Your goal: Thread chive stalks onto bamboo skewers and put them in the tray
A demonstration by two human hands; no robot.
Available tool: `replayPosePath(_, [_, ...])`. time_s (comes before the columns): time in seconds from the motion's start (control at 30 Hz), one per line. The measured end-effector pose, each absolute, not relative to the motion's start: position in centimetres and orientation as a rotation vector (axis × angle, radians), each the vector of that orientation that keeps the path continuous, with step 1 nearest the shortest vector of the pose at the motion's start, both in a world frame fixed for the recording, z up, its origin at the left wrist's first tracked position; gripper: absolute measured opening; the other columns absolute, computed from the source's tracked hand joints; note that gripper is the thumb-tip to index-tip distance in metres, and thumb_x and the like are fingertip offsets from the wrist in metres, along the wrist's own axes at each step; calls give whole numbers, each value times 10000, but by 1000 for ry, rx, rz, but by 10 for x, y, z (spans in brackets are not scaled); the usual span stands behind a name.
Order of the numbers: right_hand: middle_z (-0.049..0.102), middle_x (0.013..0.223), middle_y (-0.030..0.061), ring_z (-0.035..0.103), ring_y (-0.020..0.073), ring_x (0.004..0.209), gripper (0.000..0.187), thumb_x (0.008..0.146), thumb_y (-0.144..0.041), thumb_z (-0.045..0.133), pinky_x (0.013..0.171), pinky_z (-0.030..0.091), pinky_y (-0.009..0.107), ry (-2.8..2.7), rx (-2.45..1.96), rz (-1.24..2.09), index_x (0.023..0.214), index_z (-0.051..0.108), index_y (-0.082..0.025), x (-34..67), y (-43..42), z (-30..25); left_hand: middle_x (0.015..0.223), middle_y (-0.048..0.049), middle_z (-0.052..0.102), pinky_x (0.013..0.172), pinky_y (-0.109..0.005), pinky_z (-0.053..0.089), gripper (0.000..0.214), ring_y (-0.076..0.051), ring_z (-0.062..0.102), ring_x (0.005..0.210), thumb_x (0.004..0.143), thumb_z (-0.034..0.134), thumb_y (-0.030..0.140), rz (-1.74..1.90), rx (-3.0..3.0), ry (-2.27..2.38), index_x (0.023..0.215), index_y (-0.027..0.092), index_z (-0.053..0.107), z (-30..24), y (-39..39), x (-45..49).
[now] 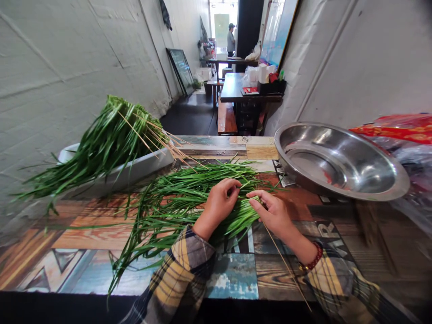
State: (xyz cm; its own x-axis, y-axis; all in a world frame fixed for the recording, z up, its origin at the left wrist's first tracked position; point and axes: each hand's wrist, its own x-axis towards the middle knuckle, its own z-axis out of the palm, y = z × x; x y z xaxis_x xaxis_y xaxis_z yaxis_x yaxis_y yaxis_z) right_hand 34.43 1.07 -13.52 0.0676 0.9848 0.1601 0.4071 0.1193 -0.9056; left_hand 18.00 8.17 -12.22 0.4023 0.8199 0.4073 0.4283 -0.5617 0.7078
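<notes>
Long green garlic chives (182, 184) lie spread over the table, their pale cut ends pointing right. My left hand (220, 203) is closed in a pinch at the end of a chive stalk, above the pile. Just to its right, the thumb and fingers of my right hand (276, 215) close on the ends of a flat row of chives (240, 217). A thin wooden skewer (286, 266) runs from under my right hand toward the table's front edge; its upper part is hidden by the hand and chives.
A white tray (135, 170) at left holds a big heap of chives (114, 130) with several skewers (165, 141) on top. At right stands a steel basin (367, 157), beside red and clear plastic packaging (398, 130). Farther back are another table (232, 85), a bench and a person.
</notes>
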Motion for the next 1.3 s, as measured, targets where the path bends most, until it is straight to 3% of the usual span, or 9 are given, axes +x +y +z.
replayPosePath(0.23, [509,568,-40,492,87,408,310,877,-385,527,413,430,204,-1503,-1427,744,1011,688,-157,345,12,-133,751,-21,663,658,-235,436,121,-132,597,704,826,560,132,986,2099,966,789,155,673,-114,73,184])
replayPosePath(0.7, [505,567,-45,476,89,427,296,879,-368,528,471,402,220,-1506,-1408,732,1001,688,-152,345,12,-133,730,-23,653,650,-231,425,142,-129,588,690,837,563,144,987,2079,939,780,147,693,-111,72,183])
replayPosePath(1.17, [676,739,20,542,120,559,259,866,-334,538,529,418,226,-1524,-1418,690,980,697,-164,346,13,-134,739,-25,637,657,-244,435,133,-133,576,697,832,576,133,1009,2168,911,808,165,703,-114,74,182])
replayPosePath(1.3, [663,719,12,514,106,495,271,876,-347,528,510,415,231,-1518,-1412,729,996,687,-164,346,13,-134,739,-25,637,662,-247,444,122,-137,582,707,824,585,135,1016,2175,917,800,171,699,-114,74,182])
